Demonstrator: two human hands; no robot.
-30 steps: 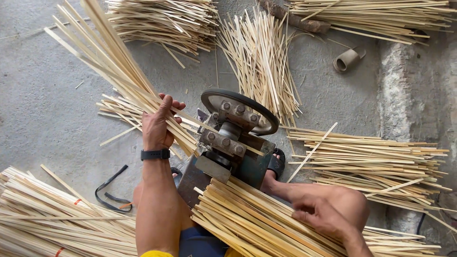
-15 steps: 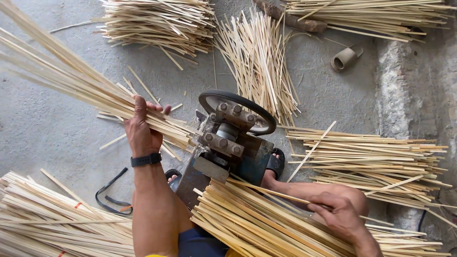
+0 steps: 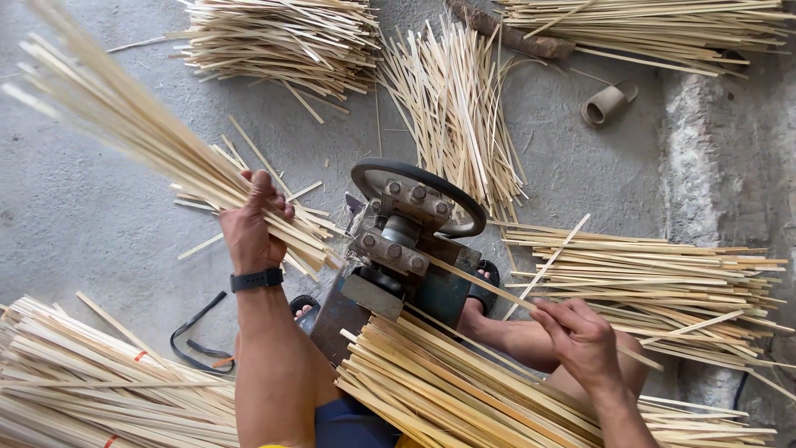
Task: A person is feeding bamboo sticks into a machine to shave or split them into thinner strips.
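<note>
Listing largest first, we hold: long bundle of pale split bamboo strips, gripped in our closed left hand beside the grey-blue metal roller machine; single thin bamboo strip, pinched by our right hand.

We see a grey concrete floor in even daylight, rough and speckled. Along the right runs a paler raised curb, chipped and worn. A short tube lies near it, and a black strap curls lower left.
</note>
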